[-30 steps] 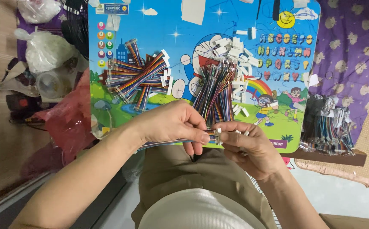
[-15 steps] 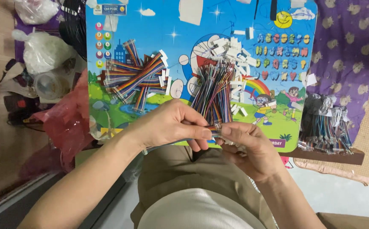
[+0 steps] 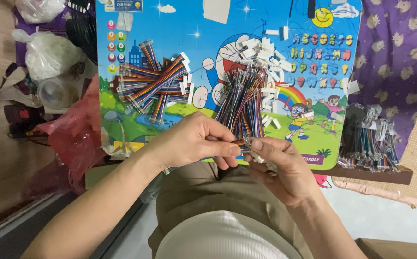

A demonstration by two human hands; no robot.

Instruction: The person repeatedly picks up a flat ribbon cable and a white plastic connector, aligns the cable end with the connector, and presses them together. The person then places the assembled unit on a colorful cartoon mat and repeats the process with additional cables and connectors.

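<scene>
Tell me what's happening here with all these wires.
A seated person works over a colourful cartoon board on their lap. Both hands meet at its near edge: the left hand and right hand pinch the end of a bundle of thin multicoloured wires between them. A fan of ribbon cables lies to the left, small white connectors behind, and more wire bundles on the right.

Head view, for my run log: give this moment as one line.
left hand: pinches wire end | right hand: holds small connector | wire bundle: on cartoon board | ribbon cables: left on board
</scene>
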